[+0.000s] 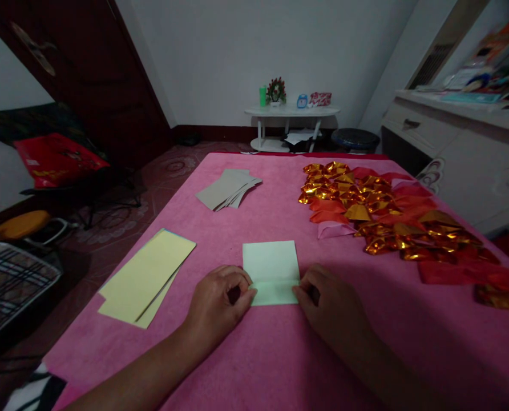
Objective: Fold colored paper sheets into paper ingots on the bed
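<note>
A pale green sheet of paper (271, 261) lies on the pink cloth in front of me, with its near part folded up in a strip. My left hand (224, 294) pinches the left edge of this strip between thumb and fingers. At the opposite edge, my right hand (325, 297) holds the strip in the same kind of pinch. To the left rests a stack of yellow paper sheets (147, 274), slightly fanned. Farther back sits a fanned pile of grey paper sheets (226, 188).
Rows of folded gold foil pieces (344, 185) and red paper pieces (464, 273) cover the right side of the pink tablecloth (275, 359). Beyond the table stands a small white side table (293, 112). A chair with a red bag (60, 160) is at the left, a white cabinet (464, 142) at the right.
</note>
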Tool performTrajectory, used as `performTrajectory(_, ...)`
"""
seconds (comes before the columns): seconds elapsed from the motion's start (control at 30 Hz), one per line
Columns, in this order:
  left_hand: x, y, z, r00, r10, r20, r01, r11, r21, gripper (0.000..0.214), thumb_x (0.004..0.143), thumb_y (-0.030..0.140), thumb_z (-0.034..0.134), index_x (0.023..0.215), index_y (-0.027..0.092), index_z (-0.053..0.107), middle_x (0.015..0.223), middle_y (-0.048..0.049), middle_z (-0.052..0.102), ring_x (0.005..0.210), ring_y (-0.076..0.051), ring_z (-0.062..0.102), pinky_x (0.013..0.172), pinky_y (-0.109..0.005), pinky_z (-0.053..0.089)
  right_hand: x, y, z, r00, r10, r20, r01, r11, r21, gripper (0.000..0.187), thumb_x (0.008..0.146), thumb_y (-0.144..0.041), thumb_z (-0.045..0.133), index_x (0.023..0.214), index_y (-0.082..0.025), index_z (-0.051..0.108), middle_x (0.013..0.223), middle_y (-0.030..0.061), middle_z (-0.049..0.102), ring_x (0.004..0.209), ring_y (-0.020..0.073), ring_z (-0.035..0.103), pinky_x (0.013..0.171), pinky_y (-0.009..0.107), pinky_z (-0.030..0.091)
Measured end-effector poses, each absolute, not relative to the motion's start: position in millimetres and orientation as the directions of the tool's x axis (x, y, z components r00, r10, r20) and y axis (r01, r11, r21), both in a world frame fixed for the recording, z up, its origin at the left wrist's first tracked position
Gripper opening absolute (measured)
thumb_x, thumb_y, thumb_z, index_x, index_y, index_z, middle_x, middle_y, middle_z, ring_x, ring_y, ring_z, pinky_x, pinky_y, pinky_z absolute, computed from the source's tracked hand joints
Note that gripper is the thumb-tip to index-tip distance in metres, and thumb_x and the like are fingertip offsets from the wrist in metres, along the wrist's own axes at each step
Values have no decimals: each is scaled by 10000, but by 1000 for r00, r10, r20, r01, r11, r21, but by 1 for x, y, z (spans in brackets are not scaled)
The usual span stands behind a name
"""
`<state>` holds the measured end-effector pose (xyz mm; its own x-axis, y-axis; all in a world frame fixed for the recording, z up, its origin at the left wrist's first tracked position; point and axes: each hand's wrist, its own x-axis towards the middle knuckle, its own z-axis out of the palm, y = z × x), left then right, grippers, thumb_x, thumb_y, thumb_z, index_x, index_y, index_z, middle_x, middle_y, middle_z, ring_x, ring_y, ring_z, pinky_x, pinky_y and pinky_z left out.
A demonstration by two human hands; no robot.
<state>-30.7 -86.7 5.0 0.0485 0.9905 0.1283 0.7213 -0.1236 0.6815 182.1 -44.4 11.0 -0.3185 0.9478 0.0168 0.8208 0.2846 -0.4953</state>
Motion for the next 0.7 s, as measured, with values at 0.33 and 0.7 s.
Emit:
performTrajectory(0.33, -31, -88, 6, -94, 994, 55, 676, 23, 736, 426, 715, 244, 679, 1077, 248, 453, 827, 39, 573, 672, -120, 541, 601, -241, 407, 184, -36, 8, -211, 978, -4, 811, 173, -559, 269, 704, -190, 643, 944, -186, 522, 838, 23, 591, 726, 171, 544, 633, 276, 375)
performTrajectory(0.7, -38, -80, 7, -72, 997, 38, 688, 22, 725, 725, 586, 293, 788, 1231, 272, 457, 809, 39, 594, 612, -124, 518, 556, -241, 366, 187, -29, 9, -291, 956, -30, 688, 187, -701, 174, 642, -201, 633, 559, -200, 480, 625, -29, 515, 543, 117, 457, 513, 248, 305)
